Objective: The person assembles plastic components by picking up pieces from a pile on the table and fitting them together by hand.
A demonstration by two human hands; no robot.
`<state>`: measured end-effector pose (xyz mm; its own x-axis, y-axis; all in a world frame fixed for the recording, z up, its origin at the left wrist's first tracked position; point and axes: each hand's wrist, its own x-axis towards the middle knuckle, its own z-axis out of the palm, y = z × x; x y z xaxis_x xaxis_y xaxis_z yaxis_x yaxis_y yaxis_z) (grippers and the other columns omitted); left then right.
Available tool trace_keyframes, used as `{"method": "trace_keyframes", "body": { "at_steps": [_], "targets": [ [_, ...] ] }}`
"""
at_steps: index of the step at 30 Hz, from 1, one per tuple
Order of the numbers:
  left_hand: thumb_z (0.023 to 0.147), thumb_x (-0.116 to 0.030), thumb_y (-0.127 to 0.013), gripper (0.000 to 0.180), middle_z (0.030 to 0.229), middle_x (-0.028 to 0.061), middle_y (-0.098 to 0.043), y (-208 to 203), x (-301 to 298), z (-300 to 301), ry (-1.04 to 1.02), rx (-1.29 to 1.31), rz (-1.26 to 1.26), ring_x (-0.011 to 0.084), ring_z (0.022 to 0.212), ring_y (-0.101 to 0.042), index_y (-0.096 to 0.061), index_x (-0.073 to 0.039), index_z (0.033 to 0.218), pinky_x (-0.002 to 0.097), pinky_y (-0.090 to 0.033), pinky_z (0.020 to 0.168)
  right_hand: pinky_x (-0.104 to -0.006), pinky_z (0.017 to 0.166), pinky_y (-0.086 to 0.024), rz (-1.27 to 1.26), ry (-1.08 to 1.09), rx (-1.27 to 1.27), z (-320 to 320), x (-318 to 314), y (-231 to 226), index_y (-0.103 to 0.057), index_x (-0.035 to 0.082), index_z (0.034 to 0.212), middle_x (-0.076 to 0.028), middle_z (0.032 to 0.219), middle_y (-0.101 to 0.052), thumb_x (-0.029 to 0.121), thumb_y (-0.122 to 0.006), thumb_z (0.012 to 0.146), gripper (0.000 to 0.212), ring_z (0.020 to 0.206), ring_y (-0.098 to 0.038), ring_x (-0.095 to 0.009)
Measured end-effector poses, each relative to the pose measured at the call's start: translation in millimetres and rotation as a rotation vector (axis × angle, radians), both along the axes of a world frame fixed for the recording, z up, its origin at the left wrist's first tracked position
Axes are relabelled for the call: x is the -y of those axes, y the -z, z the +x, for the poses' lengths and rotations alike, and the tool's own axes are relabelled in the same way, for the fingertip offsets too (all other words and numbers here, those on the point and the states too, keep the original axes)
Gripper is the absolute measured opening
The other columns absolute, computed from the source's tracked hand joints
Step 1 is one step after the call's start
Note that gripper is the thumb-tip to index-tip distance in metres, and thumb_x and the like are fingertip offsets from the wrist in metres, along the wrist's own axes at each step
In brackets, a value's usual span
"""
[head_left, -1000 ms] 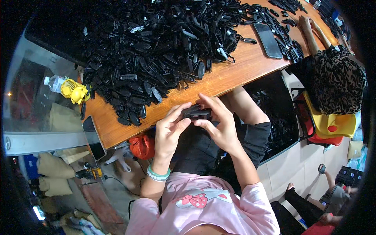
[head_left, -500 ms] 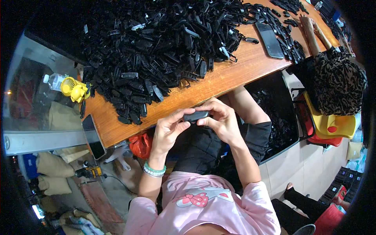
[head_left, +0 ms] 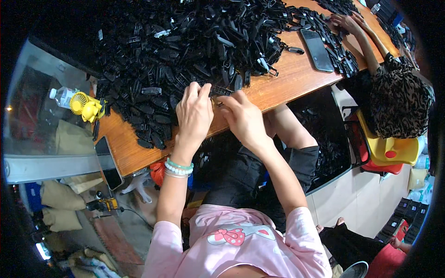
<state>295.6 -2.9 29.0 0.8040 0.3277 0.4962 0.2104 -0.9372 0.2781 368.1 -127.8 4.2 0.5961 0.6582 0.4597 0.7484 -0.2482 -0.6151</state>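
Both my hands are over the near edge of a big heap of black plastic clip-like parts (head_left: 157, 69) on the wooden table. My left hand (head_left: 193, 113), with beaded bracelets at the wrist, points forward with its fingers bent down among the parts; its fingertips are partly hidden. Just to its right, my right hand (head_left: 245, 118) has its fingers curled toward the thumb beside a black slotted part (head_left: 222, 91). Something small and dark shows at its fingertips, too small to make out. The rounded black piece held earlier no longer shows in either hand.
A phone (head_left: 317, 51) lies on the wooden table (head_left: 287, 88), another phone (head_left: 109, 162) at its left corner near a yellow fan (head_left: 85, 106) and a bottle (head_left: 62, 96). A co-worker's hands (head_left: 350, 23) work at far right. Below sits a dark bin (head_left: 324, 139) of parts.
My hands have moved forward from above my lap to the heap's edge and drawn apart. The rounded black piece has gone from between them. The co-worker's hands have shifted left onto the parts.
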Motion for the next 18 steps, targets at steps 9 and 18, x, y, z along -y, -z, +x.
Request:
{"method": "trace_keyframes", "body": {
  "at_steps": [9,18],
  "targets": [
    [0.08,0.007,-0.064,0.019,0.113,0.0106,-0.059,5.1,-0.4,-18.4,-0.004,0.442,-0.571,0.005,0.064,-0.051,-0.058,0.003,0.098,0.0151,-0.04,0.05,-0.0419,0.063,-0.049,-0.079,0.118,0.14,-11.7,2.1,2.0,-0.057,0.004,0.081,-0.012,0.085,-0.053,0.014,-0.07,0.072,0.019,0.079,-0.057,-0.031],
    [0.089,-0.012,-0.06,0.029,0.083,-0.0002,-0.06,21.5,29.0,-66.5,0.049,0.09,-1.179,0.0023,0.057,-0.048,-0.061,0.002,0.114,0.0159,-0.038,0.047,-0.0262,0.066,-0.051,0.005,-0.14,-0.927,1.9,15.7,-24.4,-0.048,-0.001,0.124,-0.005,0.084,-0.056,-0.001,-0.062,0.084,0.043,0.076,-0.06,-0.012]
  ]
}}
